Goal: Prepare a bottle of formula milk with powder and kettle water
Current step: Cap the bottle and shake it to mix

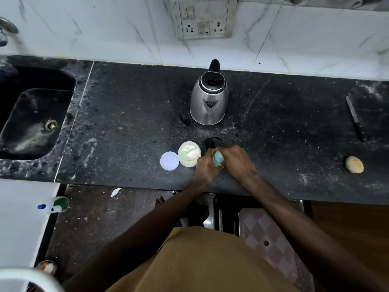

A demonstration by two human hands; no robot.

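A small feeding bottle with a teal top stands near the front of the black counter, mostly hidden by my hands. My left hand wraps its body from the left. My right hand closes around its top from the right. Just left of the hands is an open jar of pale formula powder with a greenish scoop lying in it. The jar's white round lid lies flat beside it. A steel electric kettle with a black handle stands further back, spout toward me, lid shut.
A dark sink is set into the counter at the left. A knife and a potato lie at the far right. A socket panel is on the marble wall behind the kettle. Cabinet fronts are below the counter edge.
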